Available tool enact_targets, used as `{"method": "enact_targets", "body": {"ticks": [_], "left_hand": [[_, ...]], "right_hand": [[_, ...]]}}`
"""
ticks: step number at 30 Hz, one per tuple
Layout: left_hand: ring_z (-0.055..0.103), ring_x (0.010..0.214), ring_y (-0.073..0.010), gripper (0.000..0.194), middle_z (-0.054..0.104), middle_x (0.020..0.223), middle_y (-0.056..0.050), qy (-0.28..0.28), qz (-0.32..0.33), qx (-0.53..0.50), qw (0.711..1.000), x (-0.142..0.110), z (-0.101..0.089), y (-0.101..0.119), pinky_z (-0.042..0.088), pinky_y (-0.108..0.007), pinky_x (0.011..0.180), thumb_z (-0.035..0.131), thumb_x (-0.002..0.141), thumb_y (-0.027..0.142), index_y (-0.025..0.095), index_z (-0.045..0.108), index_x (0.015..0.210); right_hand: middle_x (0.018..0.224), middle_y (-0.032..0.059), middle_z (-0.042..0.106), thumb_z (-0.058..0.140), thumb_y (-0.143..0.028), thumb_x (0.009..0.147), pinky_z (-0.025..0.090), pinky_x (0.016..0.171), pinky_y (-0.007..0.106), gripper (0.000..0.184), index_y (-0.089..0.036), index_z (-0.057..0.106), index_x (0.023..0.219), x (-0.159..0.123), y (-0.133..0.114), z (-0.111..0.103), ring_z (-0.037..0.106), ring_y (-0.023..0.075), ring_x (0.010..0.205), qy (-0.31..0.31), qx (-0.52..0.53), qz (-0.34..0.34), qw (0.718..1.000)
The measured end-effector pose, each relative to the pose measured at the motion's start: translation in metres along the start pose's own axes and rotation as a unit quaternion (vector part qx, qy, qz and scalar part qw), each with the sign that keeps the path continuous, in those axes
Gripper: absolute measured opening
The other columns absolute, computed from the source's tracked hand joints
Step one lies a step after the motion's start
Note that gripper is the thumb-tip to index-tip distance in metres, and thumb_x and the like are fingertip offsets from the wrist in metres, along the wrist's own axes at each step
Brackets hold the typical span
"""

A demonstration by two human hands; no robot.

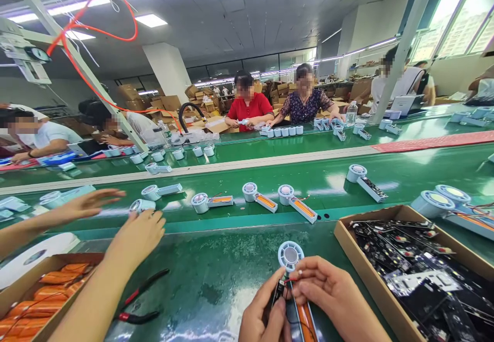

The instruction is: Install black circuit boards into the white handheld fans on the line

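Observation:
A light-blue handheld fan point(290, 255) lies below me with its round head away from me and its handle toward me. In the opened handle sits an orange battery point(305, 319). My left hand point(264, 308) is closed on a small black circuit board point(278, 291) beside the handle. Thumb and fingers of my right hand point(328, 290) pinch at thin red and black wires point(288, 280) next to the board. The exact wire end between those fingers is hidden. Part of the handle is covered by both hands.
An open carton of black circuit boards point(415, 275) stands right. At left are a box of orange batteries point(50, 295), red-and-black-handled pliers point(141, 295) and a co-worker's hands point(137, 234). Several fans point(285, 194) lie on the green conveyor point(216, 177). People sit across it.

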State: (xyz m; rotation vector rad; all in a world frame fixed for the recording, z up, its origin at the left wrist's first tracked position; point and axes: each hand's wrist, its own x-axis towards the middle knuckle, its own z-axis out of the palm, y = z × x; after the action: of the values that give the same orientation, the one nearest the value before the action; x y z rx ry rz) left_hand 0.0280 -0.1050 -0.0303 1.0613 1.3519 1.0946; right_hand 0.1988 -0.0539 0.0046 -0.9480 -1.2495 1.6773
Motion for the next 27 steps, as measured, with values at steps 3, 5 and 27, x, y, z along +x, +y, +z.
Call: {"method": "enact_targets", "body": {"ticks": [3,5,27], "left_hand": [[0.064,0.056,-0.0124,0.051,0.076,0.086,-0.006,0.038,0.104,0.066,0.992,-0.001,-0.005,-0.009,0.053,-0.020,0.054,0.060,0.090,0.054,0.025,0.067,0.131],[0.063,0.056,-0.0113,0.046,0.074,0.094,-0.006,0.045,0.158,0.115,0.980,-0.001,-0.009,-0.014,0.054,-0.020,0.055,0.054,0.093,0.052,0.028,0.069,0.129],[0.055,0.049,-0.0086,0.053,0.065,0.090,-0.003,0.047,0.130,0.146,0.980,0.000,-0.005,-0.010,0.054,-0.022,0.055,0.049,0.097,0.054,0.022,0.059,0.138]], "right_hand": [[0.074,0.0050,0.073,0.075,-0.049,0.083,0.055,0.061,0.026,0.034,-0.017,0.069,0.091,-0.001,0.009,0.003,0.067,0.0154,0.061,0.020,0.041,-0.012,0.999],[0.067,0.0029,0.071,0.074,-0.051,0.083,0.052,0.056,0.024,0.035,-0.017,0.070,0.089,-0.001,0.013,0.006,0.062,0.0135,0.054,0.025,0.027,-0.020,0.999],[0.073,-0.0027,0.063,0.053,-0.013,0.089,0.044,0.055,0.020,0.015,-0.022,0.063,0.082,-0.003,0.011,0.021,0.059,0.0122,0.060,0.088,-0.396,-0.186,0.895]]}}
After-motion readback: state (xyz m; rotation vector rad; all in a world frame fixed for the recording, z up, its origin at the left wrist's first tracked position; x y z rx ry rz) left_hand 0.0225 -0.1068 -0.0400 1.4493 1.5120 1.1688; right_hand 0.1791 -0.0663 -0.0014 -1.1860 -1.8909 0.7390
